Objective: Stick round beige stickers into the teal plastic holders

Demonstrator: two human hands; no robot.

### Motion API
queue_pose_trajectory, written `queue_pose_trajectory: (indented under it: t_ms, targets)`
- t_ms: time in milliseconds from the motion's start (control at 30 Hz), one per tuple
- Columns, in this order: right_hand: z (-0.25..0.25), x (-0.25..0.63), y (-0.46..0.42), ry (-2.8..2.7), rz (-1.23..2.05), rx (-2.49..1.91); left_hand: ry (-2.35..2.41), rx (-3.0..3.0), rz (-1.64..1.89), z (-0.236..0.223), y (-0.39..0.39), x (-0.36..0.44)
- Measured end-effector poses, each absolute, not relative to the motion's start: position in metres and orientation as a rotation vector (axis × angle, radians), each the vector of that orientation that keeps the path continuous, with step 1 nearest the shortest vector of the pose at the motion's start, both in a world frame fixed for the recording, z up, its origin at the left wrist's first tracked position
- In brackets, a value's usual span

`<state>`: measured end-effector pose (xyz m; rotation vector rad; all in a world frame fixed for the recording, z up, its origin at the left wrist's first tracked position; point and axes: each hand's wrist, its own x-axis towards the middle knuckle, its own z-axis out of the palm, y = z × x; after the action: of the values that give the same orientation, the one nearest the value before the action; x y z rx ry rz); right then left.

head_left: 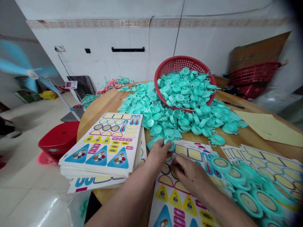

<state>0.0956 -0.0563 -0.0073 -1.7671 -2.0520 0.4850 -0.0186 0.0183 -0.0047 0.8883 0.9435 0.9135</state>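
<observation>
My left hand point(159, 155) grips a small round teal plastic piece point(169, 145) between thumb and fingers, at the top edge of a sticker sheet point(169, 189). Just right of it, my right hand point(189, 171) has its fingers pinched together over the round dial stickers on that sheet; whatever they hold is hidden. Several teal round pieces with dial stickers on their faces point(248, 201) lie on the right, over more sheets. Beyond my hands spreads a heap of loose teal plastic pieces point(153, 110).
A tipped red basket point(159, 71) spills teal pieces onto the wooden table point(94, 110). At left is a stack of sticker sheets point(101, 142). A red stool point(59, 138) and a spinning fan point(32, 74) stand beyond the table. Yellowish paper point(267, 126) lies at right.
</observation>
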Motion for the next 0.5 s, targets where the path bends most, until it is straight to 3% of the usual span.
queue_pose_trajectory:
  t_ms: [500]
  targets:
    - [-0.0085,0.0927,-0.0608,-2.049,0.383,-1.913,0.964,0.889,0.912,-0.0052,0.0175,-0.0172]
